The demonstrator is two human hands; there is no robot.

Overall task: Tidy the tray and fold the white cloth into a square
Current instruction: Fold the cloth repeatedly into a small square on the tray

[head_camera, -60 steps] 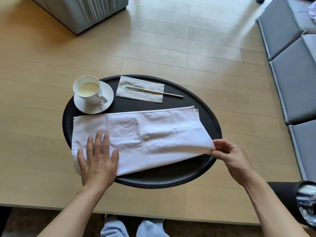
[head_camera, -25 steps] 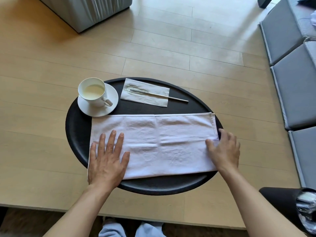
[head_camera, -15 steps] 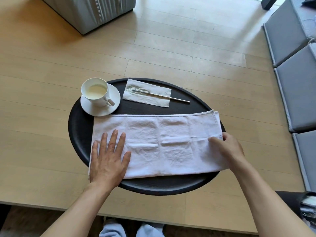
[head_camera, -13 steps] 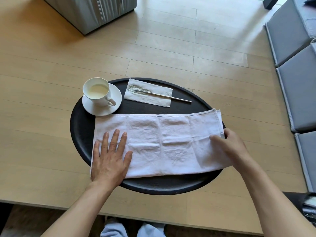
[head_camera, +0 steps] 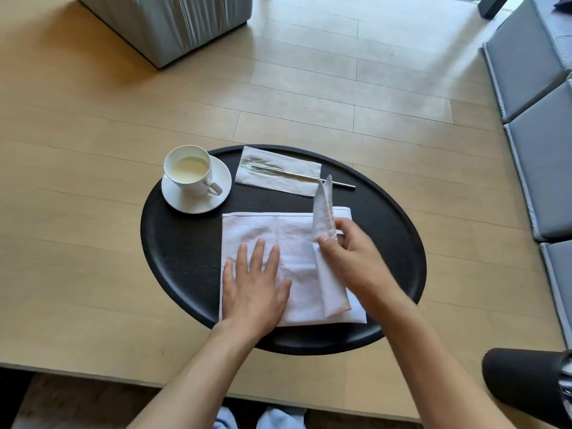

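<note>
A white cloth [head_camera: 291,243] lies folded on the black oval tray [head_camera: 182,258], near its front. My left hand [head_camera: 253,289] presses flat on the cloth's left half, fingers spread. My right hand [head_camera: 353,261] pinches the cloth's right end and holds it raised, standing upright over the middle of the cloth. Behind the cloth a white cup of pale liquid [head_camera: 190,170] stands on a saucer [head_camera: 185,202] at the tray's back left. A paper napkin [head_camera: 278,174] with a thin metal utensil [head_camera: 340,183] on it lies at the tray's back.
The tray rests on a light wooden table [head_camera: 93,181]. A grey upholstered block [head_camera: 173,23] stands at the far left, grey cushions [head_camera: 538,88] along the right. A dark object [head_camera: 526,385] sits at the near right corner.
My right hand has lifted the cloth's right end and carried it leftward over the middle. The cloth's footprint on the tray is now shorter. My left hand stays pressed on the left part.
</note>
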